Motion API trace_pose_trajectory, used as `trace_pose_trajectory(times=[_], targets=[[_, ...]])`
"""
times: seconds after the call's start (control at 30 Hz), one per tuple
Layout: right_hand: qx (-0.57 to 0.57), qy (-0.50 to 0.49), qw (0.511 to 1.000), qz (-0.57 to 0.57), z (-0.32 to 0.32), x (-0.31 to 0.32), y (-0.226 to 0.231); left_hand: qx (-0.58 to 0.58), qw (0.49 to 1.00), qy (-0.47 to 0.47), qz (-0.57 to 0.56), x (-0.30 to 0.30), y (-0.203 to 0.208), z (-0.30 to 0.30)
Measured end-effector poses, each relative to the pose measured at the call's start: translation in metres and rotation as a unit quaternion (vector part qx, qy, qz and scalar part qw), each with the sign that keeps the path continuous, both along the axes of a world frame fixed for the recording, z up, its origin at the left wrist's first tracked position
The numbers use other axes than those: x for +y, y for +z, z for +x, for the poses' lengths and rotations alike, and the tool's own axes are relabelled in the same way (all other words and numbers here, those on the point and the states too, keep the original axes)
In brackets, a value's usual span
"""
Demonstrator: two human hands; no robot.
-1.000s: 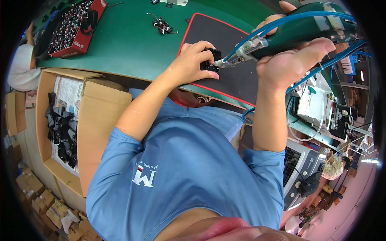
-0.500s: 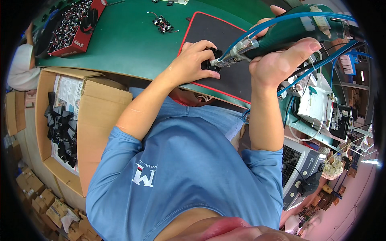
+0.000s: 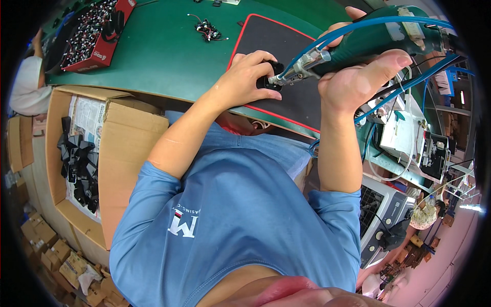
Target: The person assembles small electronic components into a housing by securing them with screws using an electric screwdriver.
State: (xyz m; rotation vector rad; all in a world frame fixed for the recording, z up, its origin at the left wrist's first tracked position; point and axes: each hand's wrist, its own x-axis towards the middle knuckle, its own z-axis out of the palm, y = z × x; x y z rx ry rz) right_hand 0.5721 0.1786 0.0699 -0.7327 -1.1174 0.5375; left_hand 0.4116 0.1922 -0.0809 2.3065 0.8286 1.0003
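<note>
My left hand (image 3: 246,79) grips a small black plastic part (image 3: 274,87) and keeps it down on a black mat (image 3: 266,41) with a red edge. My right hand (image 3: 353,84) holds a thick green power screwdriver (image 3: 365,48) from below. Its thumb sticks out along the near side, and the other fingers are partly hidden behind the body. The screwdriver's metal nose (image 3: 302,69) reaches down to the black part between my left fingers. A blue hose (image 3: 353,23) runs along the tool to its nose. My fingers hide much of the part.
On the green table (image 3: 163,51) lie a bundle of small wired parts (image 3: 208,31) and a red box (image 3: 99,53) full of more. A cardboard box (image 3: 133,169) with black plastic pieces (image 3: 79,163) stands at left. White equipment (image 3: 396,130) is at right. Other people are farther off.
Almost nothing differs. The screwdriver and my right hand have shifted very slightly; its nose remains at the black part under my left hand.
</note>
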Motion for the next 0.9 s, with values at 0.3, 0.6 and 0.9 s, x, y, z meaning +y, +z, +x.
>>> trace_pose_trajectory(times=[0.3, 0.6, 0.9], targets=[[-0.046, 0.036, 0.998, -0.027, 0.007, 0.002, -0.007, 0.005, 1.0, -0.003, -0.012, 0.0, 0.003, 0.0], [-0.014, 0.049, 0.999, -0.013, -0.009, -0.01, 0.076, -0.06, 0.998, -0.003, -0.014, -0.001, 0.007, 0.001], [0.079, 0.026, 0.994, -0.073, -0.028, -0.007, 0.027, -0.065, 0.997, 0.003, -0.035, -0.005, 0.009, 0.0]])
